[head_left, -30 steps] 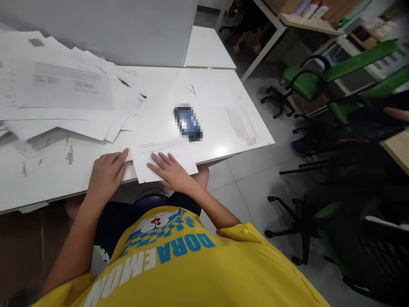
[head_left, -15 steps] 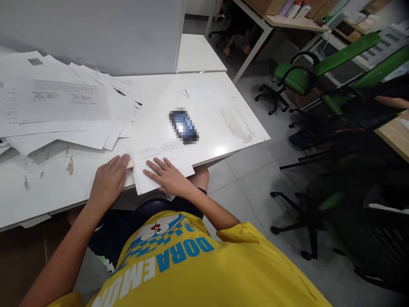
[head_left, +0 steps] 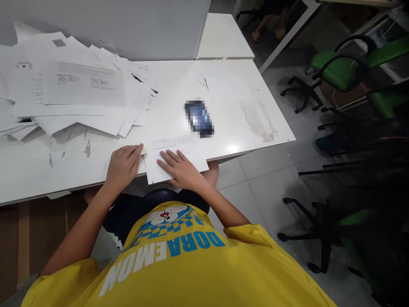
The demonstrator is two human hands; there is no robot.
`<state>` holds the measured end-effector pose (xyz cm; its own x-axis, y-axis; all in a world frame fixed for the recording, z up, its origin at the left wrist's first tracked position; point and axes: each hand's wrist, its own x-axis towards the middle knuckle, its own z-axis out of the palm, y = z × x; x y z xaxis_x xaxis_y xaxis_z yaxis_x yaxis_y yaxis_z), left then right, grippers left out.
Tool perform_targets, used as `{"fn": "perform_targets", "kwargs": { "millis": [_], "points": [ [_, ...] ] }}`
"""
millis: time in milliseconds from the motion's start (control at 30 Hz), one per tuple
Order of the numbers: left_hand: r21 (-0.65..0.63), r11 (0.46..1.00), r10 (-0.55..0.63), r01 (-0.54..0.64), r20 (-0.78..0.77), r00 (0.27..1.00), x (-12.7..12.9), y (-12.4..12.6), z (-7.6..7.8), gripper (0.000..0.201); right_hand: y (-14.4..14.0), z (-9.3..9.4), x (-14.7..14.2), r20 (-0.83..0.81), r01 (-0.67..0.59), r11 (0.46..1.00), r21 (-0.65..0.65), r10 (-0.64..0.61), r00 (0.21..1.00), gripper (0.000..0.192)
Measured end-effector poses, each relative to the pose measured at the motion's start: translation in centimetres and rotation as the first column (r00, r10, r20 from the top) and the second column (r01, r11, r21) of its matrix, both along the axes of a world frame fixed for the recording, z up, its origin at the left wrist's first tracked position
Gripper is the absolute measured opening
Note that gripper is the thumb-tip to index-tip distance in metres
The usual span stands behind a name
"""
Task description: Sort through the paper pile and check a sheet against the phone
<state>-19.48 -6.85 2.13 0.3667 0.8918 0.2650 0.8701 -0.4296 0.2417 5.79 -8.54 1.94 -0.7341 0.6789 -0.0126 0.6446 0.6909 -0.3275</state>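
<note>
A head-worn camera looks down on a white worktop [head_left: 223,128] that fills the upper left and centre of the frame. At the lower centre, a single printed sheet of paper [head_left: 172,147] lies at the near edge of the worktop, its lower part hanging slightly past the edge. The person's right hand [head_left: 180,168] rests flat on this sheet, fingers spread and stretched forward, grip apart, pressing down rather than closing on anything. Just left of it, the left hand [head_left: 123,166] lies on the worktop with fingers loosely curled, the fingertips touching a small pale object [head_left: 143,151] right at the sheet's left edge; the object is too small to identify, and whether the grip is closed on it cannot be told. Beyond the sheet, near the middle of the frame, a dark phone [head_left: 199,118] lies flat, apart from both hands, its screen blurred. A loose, overlapping pile of printed papers [head_left: 73,89] covers the upper left of the worktop. A grey partition panel [head_left: 111,25] stands along the far edge. At the bottom of the frame is the person's yellow shirt [head_left: 198,273] with blue and white lettering. On the right, over a grey tiled floor [head_left: 255,187], stand green office chairs [head_left: 338,68] with black bases.
</note>
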Motion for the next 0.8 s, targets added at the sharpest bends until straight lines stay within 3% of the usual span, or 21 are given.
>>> {"fn": "perform_targets", "kwargs": {
  "millis": [167, 267, 333, 400, 433, 500, 600, 700, 800],
  "points": [
    [0.044, 0.998, -0.042, 0.043, -0.044, 0.998, -0.2, 0.1, -0.5, 0.047, 0.3, 1.1, 0.3, -0.102, -0.010, 0.999, -0.036, 0.006, 0.995, 0.080],
    [0.102, 0.991, -0.078, 0.087, -0.090, 0.993, -0.4, 0.5, -1.2, 0.045, 1.8, 2.8, 2.8, -0.200, 0.155, 0.986, -0.055, -0.163, 0.966, 0.074],
    [0.113, 0.987, -0.100, 0.111, -0.097, 0.990, -0.5, 0.6, -1.5, 0.044, 4.1, 3.6, 5.5, -0.256, 0.429, 0.902, -0.039, -0.424, 0.869, 0.065],
    [0.107, 0.989, -0.099, 0.107, -0.078, 0.992, -0.5, 0.7, -1.5, 0.044, 7.4, 3.6, 8.4, -0.282, 0.672, 0.740, -0.038, -0.653, 0.703, 0.063],
    [0.102, 0.990, -0.094, 0.100, -0.067, 0.993, -0.6, 0.8, -1.5, 0.044, 9.3, 3.4, 9.6, -0.269, 0.732, 0.679, -0.058, -0.716, 0.644, 0.066],
    [0.095, 0.991, -0.090, 0.094, -0.049, 0.995, -0.7, 0.8, -1.3, 0.045, 13.1, 2.4, 11.4, -0.202, 0.756, 0.640, -0.138, -0.765, 0.611, 0.073],
    [0.085, 0.992, -0.094, 0.096, -0.026, 0.995, -0.8, 0.4, -0.9, 0.052, 17.4, 1.0, 12.0, -0.182, 0.740, 0.647, -0.184, -0.762, 0.621, 0.075],
    [0.129, 0.983, -0.128, 0.130, -0.028, 0.991, 0.0, -0.9, -0.3, 0.065, 19.4, 0.4, 11.3, -0.238, 0.747, 0.630, -0.211, -0.774, 0.586, 0.069],
    [0.158, 0.949, -0.266, 0.274, -0.073, 0.961, 2.6, -2.8, -0.2, 0.074, 19.5, 0.2, 10.6, -0.269, 0.766, 0.599, -0.235, -0.797, 0.540, 0.064]
  ]
}}
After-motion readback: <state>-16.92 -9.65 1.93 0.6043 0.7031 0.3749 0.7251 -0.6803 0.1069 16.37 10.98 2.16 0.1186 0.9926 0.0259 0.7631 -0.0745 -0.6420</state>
